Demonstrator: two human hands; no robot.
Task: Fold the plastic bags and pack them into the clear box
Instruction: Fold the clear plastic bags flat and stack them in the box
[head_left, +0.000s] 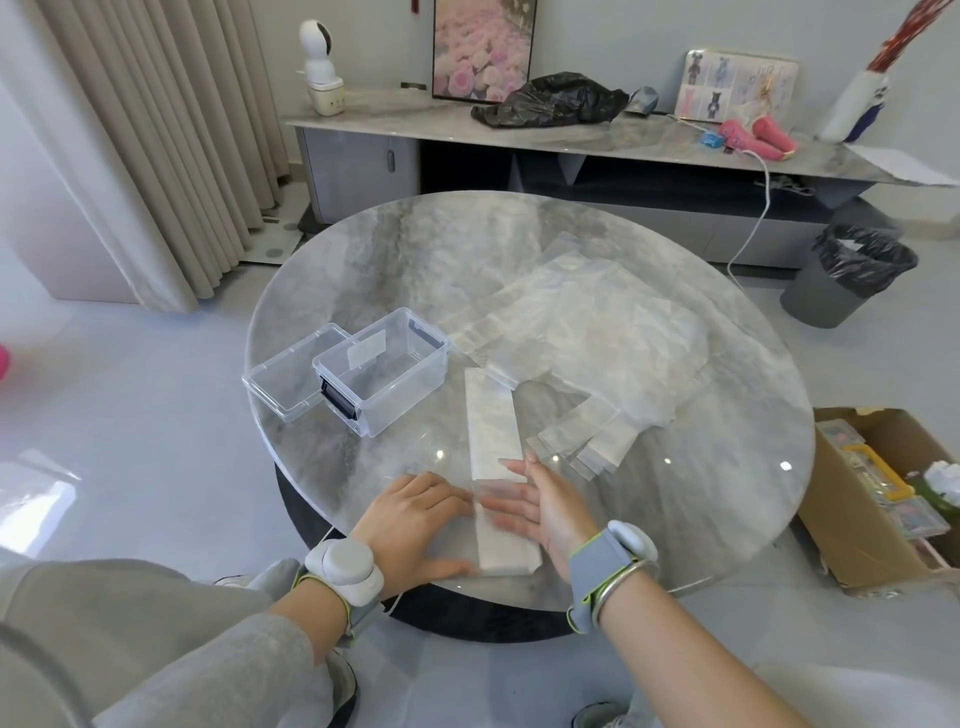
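Note:
A white plastic bag folded into a long narrow strip (492, 426) lies on the round marble table (727, 467), running from the middle toward the near edge. My left hand (415, 519) rests flat against the strip's near left side. My right hand (545, 506) lies with straight fingers on the strip's near part, from the right. The clear box (382, 369) stands open to the left of the strip, with nothing visible inside; its lid (291, 376) lies beside it. A pile of flat plastic bags (587, 332) spreads over the table's right half.
A cardboard box (883, 499) with odds and ends stands on the floor at the right. A grey bin (847, 275) with a black liner is beyond it. A low cabinet (571, 150) runs along the far wall, curtains hang at the left.

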